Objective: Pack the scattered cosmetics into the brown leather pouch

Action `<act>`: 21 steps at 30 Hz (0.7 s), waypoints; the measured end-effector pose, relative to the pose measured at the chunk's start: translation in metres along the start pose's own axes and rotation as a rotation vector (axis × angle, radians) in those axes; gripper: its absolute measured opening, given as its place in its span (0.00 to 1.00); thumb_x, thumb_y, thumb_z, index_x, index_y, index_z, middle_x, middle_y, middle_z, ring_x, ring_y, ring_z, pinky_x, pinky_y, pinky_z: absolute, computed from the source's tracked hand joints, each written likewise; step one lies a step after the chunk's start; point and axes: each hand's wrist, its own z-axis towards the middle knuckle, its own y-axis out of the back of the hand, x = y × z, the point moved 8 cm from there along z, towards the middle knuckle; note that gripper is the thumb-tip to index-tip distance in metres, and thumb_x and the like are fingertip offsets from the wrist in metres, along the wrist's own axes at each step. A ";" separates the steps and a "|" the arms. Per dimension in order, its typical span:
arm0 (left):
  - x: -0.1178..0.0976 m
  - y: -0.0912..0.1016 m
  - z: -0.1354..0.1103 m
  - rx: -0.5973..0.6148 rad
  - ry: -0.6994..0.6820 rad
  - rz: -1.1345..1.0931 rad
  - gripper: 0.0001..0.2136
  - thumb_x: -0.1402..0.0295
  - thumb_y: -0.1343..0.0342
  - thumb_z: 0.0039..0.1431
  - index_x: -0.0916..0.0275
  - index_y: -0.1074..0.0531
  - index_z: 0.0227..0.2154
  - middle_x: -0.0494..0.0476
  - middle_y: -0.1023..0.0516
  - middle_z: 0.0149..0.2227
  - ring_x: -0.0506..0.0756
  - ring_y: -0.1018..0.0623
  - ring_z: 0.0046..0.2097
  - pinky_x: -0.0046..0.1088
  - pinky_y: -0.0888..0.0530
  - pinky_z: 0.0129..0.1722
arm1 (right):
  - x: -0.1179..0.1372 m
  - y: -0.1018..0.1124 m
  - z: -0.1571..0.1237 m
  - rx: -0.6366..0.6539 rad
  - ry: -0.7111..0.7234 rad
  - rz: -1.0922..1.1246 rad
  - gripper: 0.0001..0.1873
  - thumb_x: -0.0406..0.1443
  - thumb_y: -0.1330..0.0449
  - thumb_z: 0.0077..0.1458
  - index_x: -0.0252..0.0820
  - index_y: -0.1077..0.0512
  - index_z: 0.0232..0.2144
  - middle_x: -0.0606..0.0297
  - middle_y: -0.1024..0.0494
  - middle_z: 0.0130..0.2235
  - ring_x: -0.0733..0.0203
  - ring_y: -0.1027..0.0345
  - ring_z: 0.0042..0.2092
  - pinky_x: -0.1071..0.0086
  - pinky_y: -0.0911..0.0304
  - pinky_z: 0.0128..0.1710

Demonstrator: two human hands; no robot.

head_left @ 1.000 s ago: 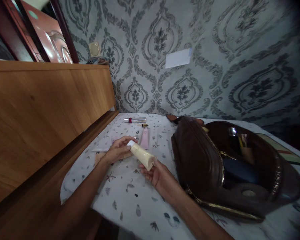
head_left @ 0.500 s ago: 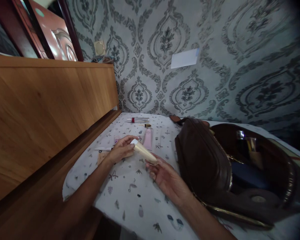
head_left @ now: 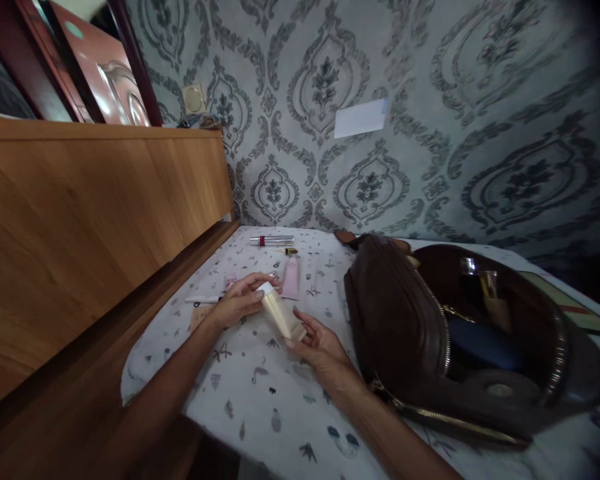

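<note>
Between my two hands is a pale yellow squeeze tube [head_left: 281, 315] with a white cap, tilted above the patterned cloth. My left hand [head_left: 243, 298] is closed around the cap end. The flat lower end is pinched in my right hand [head_left: 320, 341], thumb on the near side. Just behind the tube lies a pink tube [head_left: 291, 277]. Small items by my left hand are partly hidden by it, among them a pink packet [head_left: 231, 280], a white pen-like stick [head_left: 203, 299] and a tan card [head_left: 199, 316].
To the right, a dark brown leather bag [head_left: 397, 320] lies unzipped, with a blue item [head_left: 483, 343] and small containers inside. A silver tube with a red band [head_left: 273, 240] and a small gold-and-brown item [head_left: 291, 251] lie near the wall. A wooden cabinet [head_left: 105, 200] borders the left.
The yellow tube has turned so its broad face shows more, its flat end now lower. My right hand has shifted slightly and its thumb now lies over the tube's end.
</note>
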 end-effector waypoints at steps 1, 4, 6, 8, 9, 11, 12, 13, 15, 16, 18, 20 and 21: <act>0.000 -0.001 -0.001 0.006 0.000 0.005 0.17 0.65 0.37 0.55 0.62 0.27 0.46 0.66 0.29 0.56 0.63 0.28 0.56 0.39 0.30 0.53 | 0.000 -0.001 0.000 0.022 -0.001 -0.027 0.41 0.39 0.24 0.28 0.38 0.31 0.48 0.62 0.22 0.39 0.61 0.29 0.36 0.72 0.36 0.35; -0.001 -0.003 -0.001 0.022 0.002 0.023 0.17 0.65 0.37 0.55 0.62 0.28 0.47 0.66 0.29 0.56 0.64 0.30 0.58 0.40 0.31 0.54 | 0.003 -0.006 -0.002 0.087 0.016 -0.089 0.34 0.43 0.27 0.33 0.36 0.28 0.44 0.64 0.22 0.31 0.64 0.32 0.30 0.72 0.38 0.32; 0.001 -0.003 -0.002 0.023 0.009 0.028 0.17 0.64 0.38 0.56 0.62 0.28 0.47 0.66 0.29 0.56 0.64 0.30 0.58 0.40 0.31 0.54 | 0.005 -0.007 -0.003 0.089 0.040 -0.118 0.32 0.44 0.27 0.34 0.36 0.28 0.43 0.65 0.23 0.29 0.64 0.33 0.30 0.73 0.40 0.31; 0.002 -0.002 -0.001 0.016 0.014 0.031 0.16 0.64 0.38 0.56 0.62 0.28 0.47 0.66 0.28 0.55 0.64 0.29 0.58 0.39 0.30 0.53 | 0.007 -0.006 -0.003 0.073 0.072 -0.144 0.31 0.43 0.27 0.34 0.36 0.28 0.41 0.67 0.24 0.29 0.65 0.34 0.29 0.73 0.41 0.29; 0.003 -0.001 -0.001 0.012 0.015 0.033 0.16 0.64 0.38 0.56 0.62 0.28 0.47 0.66 0.28 0.54 0.64 0.28 0.57 0.39 0.30 0.52 | 0.008 -0.006 -0.003 0.068 0.083 -0.154 0.31 0.43 0.28 0.34 0.37 0.28 0.41 0.67 0.24 0.28 0.65 0.34 0.29 0.73 0.41 0.28; 0.004 0.000 -0.001 0.007 0.016 0.039 0.16 0.63 0.38 0.56 0.62 0.28 0.46 0.65 0.27 0.53 0.62 0.26 0.54 0.38 0.29 0.51 | 0.008 -0.005 -0.003 0.060 0.096 -0.159 0.31 0.43 0.28 0.34 0.38 0.28 0.41 0.68 0.25 0.29 0.65 0.35 0.28 0.73 0.42 0.28; 0.005 0.001 -0.001 0.007 0.017 0.046 0.16 0.63 0.38 0.56 0.61 0.28 0.46 0.64 0.26 0.52 0.62 0.25 0.53 0.38 0.29 0.51 | 0.008 -0.005 -0.003 0.057 0.099 -0.158 0.31 0.43 0.28 0.34 0.38 0.29 0.42 0.68 0.25 0.29 0.66 0.35 0.28 0.73 0.42 0.28; 0.005 0.001 -0.001 0.008 0.019 0.055 0.16 0.63 0.38 0.56 0.61 0.28 0.46 0.64 0.25 0.51 0.61 0.25 0.52 0.37 0.29 0.50 | 0.008 -0.005 -0.003 0.055 0.099 -0.156 0.31 0.43 0.28 0.35 0.38 0.29 0.42 0.69 0.25 0.29 0.66 0.35 0.28 0.73 0.42 0.28; 0.006 0.002 -0.001 0.011 0.027 0.074 0.17 0.62 0.38 0.56 0.61 0.28 0.47 0.63 0.24 0.50 0.59 0.24 0.50 0.35 0.29 0.50 | 0.008 -0.004 -0.003 0.050 0.096 -0.156 0.31 0.43 0.28 0.35 0.38 0.29 0.43 0.69 0.25 0.29 0.66 0.35 0.28 0.74 0.42 0.28; 0.007 0.002 -0.001 0.012 0.033 0.082 0.17 0.62 0.38 0.56 0.61 0.28 0.47 0.63 0.24 0.49 0.59 0.24 0.50 0.35 0.29 0.49 | 0.008 -0.004 -0.004 0.048 0.094 -0.157 0.31 0.42 0.28 0.35 0.38 0.29 0.43 0.69 0.25 0.29 0.66 0.35 0.29 0.74 0.42 0.29; 0.008 0.003 -0.001 0.008 0.046 0.089 0.17 0.62 0.38 0.55 0.61 0.28 0.47 0.63 0.24 0.49 0.58 0.24 0.50 0.34 0.29 0.49 | 0.008 -0.003 -0.004 0.043 0.093 -0.161 0.31 0.42 0.28 0.36 0.39 0.29 0.43 0.68 0.25 0.30 0.66 0.35 0.29 0.74 0.42 0.29; 0.008 0.003 -0.001 0.004 0.050 0.083 0.17 0.62 0.38 0.55 0.61 0.28 0.47 0.62 0.24 0.49 0.58 0.24 0.50 0.33 0.29 0.50 | 0.008 -0.003 -0.004 0.041 0.095 -0.159 0.31 0.42 0.28 0.36 0.39 0.29 0.44 0.67 0.24 0.30 0.66 0.35 0.29 0.74 0.41 0.29; 0.008 0.003 -0.001 0.002 0.047 0.077 0.17 0.62 0.38 0.55 0.61 0.28 0.46 0.62 0.24 0.49 0.58 0.24 0.50 0.33 0.29 0.50 | 0.007 -0.003 -0.004 0.044 0.095 -0.155 0.31 0.41 0.28 0.36 0.39 0.29 0.44 0.67 0.24 0.30 0.66 0.35 0.29 0.74 0.41 0.29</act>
